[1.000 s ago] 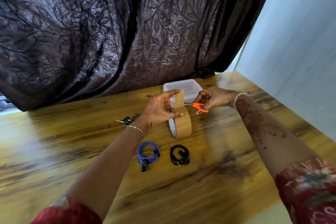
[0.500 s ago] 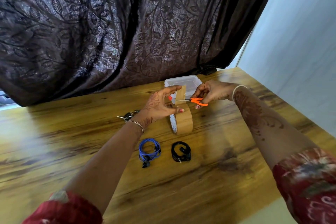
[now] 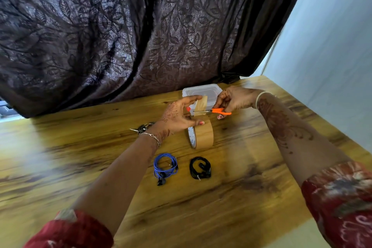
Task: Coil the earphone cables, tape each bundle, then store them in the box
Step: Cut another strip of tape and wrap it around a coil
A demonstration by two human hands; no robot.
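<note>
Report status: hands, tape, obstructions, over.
Left hand pinches brown tape strip above its roll. Right hand holds orange-handled scissors, blades at strip. Blue cable coil and black cable coil lie untaped. Nothing blocking the cut.

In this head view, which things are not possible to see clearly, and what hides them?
- Dark earphone bundle, head view: mostly behind the left hand and wrist; coiling unclear.
- Clear plastic box, head view: front hidden by the brown tape strip and right hand; contents unknown.
- Orange-handled scissors, head view: blades too thin to show whether the strip is cut.
</note>
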